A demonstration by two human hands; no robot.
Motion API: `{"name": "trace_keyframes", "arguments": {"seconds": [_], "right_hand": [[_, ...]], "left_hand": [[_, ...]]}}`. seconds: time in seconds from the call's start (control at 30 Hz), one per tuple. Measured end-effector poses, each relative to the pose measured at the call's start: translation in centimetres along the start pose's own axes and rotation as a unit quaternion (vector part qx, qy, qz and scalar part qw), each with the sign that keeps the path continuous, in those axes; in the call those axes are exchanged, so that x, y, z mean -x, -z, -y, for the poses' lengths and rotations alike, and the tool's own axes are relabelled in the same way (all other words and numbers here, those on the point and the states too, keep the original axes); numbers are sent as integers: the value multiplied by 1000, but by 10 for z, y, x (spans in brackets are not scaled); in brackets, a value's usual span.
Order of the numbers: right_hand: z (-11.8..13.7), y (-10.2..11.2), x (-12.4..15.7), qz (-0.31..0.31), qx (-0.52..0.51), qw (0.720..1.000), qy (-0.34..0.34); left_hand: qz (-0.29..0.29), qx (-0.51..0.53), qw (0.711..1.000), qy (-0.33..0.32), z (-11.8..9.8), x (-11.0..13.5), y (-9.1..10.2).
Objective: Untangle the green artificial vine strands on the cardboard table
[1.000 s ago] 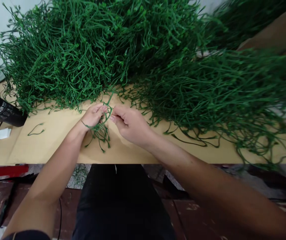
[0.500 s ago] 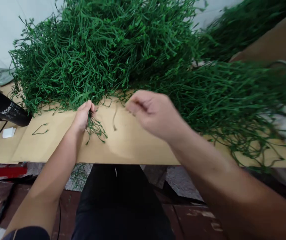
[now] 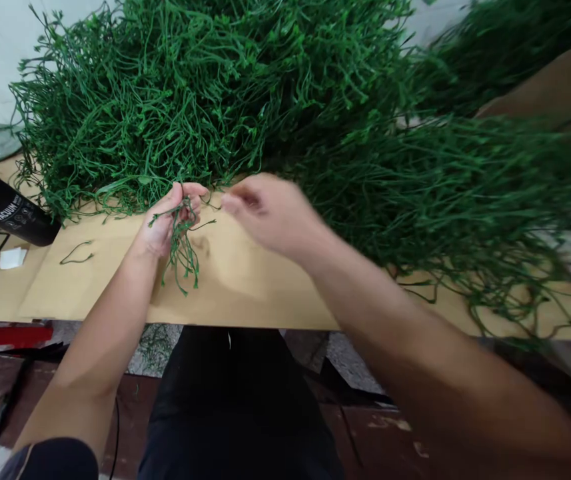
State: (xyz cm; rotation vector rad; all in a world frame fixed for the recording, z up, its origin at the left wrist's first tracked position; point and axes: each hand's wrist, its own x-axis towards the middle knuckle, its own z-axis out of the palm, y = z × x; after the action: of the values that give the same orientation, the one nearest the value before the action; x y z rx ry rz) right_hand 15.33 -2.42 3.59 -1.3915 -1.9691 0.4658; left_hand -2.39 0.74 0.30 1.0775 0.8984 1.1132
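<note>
My left hand [image 3: 165,220] holds a small bunch of thin green plastic-looking stems [image 3: 182,253] with forked tips. The stems hang down across its palm, thumb and fingers partly opened around them. Just to the right, my right hand [image 3: 275,217] is smeared by motion, its thumb and forefinger pinched together close to the left fingertips. Whatever is in that pinch, I cannot make out. Behind both hands rises a big tangled heap of the same green stems [image 3: 205,107].
Cardboard [image 3: 245,293] covers the worktop. A loose stem [image 3: 78,259], a white paper scrap [image 3: 13,258] and a black bottle [image 3: 10,210] lie at left. More stems [image 3: 445,193] spread on the right, partly over the front edge area. A brown sheet [image 3: 550,87] leans at far right.
My right hand has moved left, closer to my left hand. The left fingers have loosened and the bunch hangs more openly. A single stem seen between the hands no longer shows there.
</note>
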Motion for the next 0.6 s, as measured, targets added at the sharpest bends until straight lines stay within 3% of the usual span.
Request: {"name": "trace_keyframes", "arguments": {"seconds": [0.13,0.37,0.47,0.6], "right_hand": [[9,-48,-9,69,-133,989,-13],[1,-57,-16,52,-247,966,-54],[-6,-58,-13,17,-212,976,-36],[-9,-53,-7,-67,-54,995,47]], "left_hand": [[20,-19,999,-37,4,0,1],[-21,-57,998,-34,5,-5,-5],[-42,-52,997,-34,7,-8,-5],[-51,-48,996,-49,10,-10,-3]]}}
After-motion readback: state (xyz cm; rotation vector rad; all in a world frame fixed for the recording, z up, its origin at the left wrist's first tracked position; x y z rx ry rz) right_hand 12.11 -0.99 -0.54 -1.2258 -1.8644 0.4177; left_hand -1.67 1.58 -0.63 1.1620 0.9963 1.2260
